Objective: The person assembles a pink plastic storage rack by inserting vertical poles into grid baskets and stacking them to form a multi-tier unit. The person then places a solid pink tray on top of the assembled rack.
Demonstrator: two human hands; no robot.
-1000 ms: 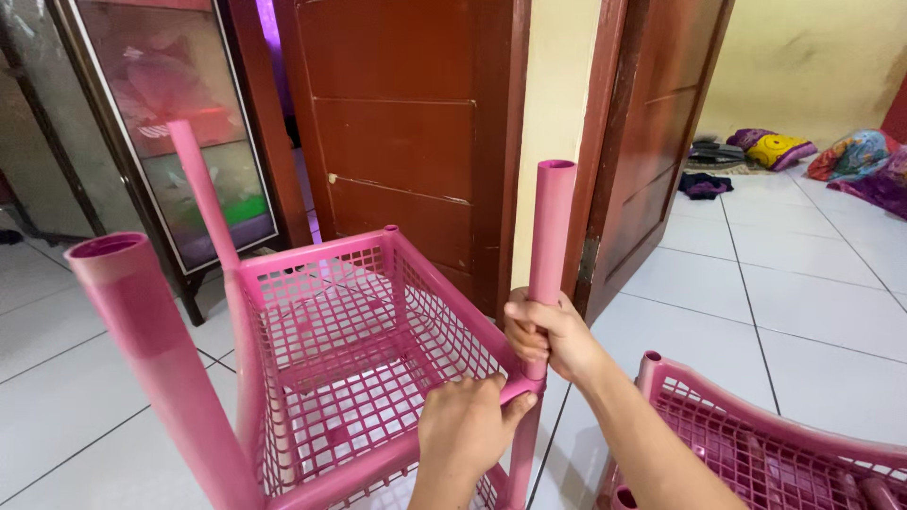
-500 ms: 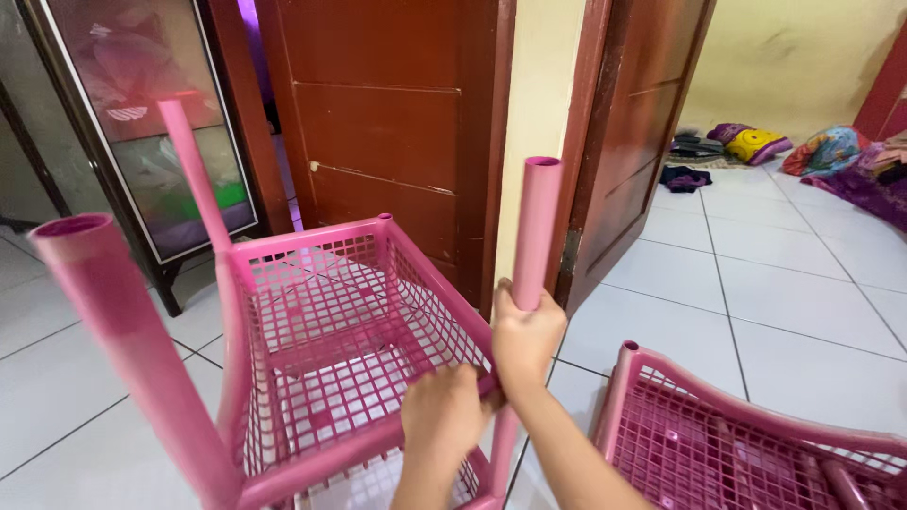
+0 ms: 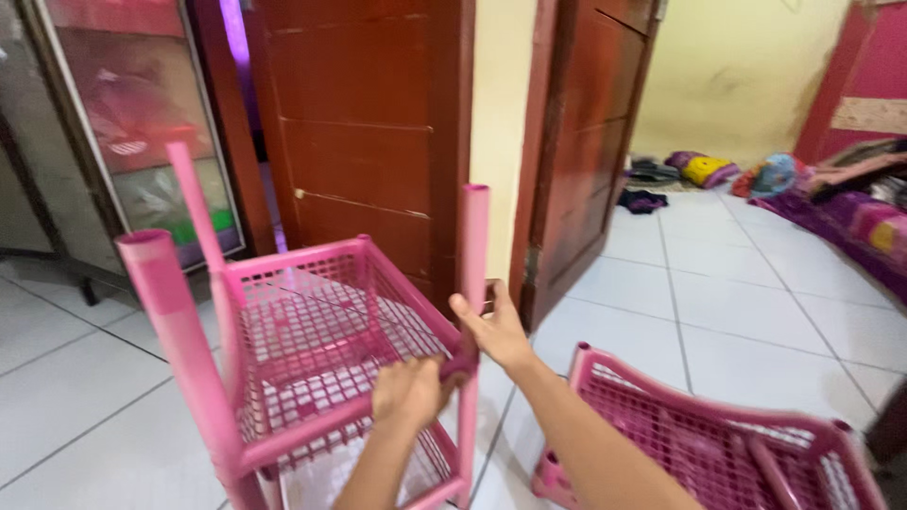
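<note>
The left hand has its fingers curled tight on the rack's near corner. The right hand wraps loosely about the post, which stands upright, open end upward. A spare tray lies on the floor; a door stands behind.

Glossy pink plastic rack, lattice-walled; brown wooden door, smooth; shiny white floor tiles.

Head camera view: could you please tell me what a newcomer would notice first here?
A pink mesh rack with upright tubes fills the lower left, and both hands work at its near corner: the left hand on the rim, the right hand beside the pink tube. A second pink basket lies on the white tiled floor, lower right.
</note>
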